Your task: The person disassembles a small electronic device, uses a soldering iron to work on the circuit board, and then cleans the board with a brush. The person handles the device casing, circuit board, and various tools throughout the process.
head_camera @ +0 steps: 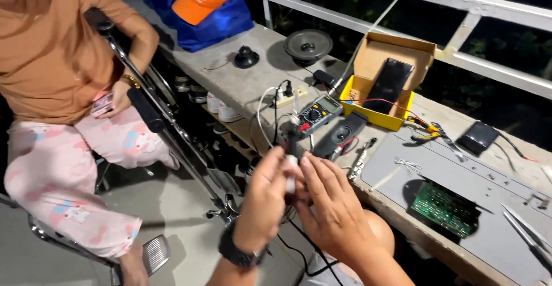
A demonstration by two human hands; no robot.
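Note:
My left hand (261, 199), with a dark wristwatch on its wrist, and my right hand (330, 205) meet in front of me over a small black and white plug-like part (291, 160) with a black cable hanging below it. Both hands pinch this part between their fingers. A multimeter (317, 113) with red and black leads lies on the bench just beyond my hands. Beside it rests a long black speaker (340, 135).
On the grey mat (460, 165) lie a green circuit board (444, 208), pliers (428, 130) and tweezers (526, 228). A yellow cardboard box (382, 84), a round speaker (308, 45) and a power strip (287, 97) sit on the concrete bench. A seated person (63, 90) holds a phone at left, beside crutches (167, 125).

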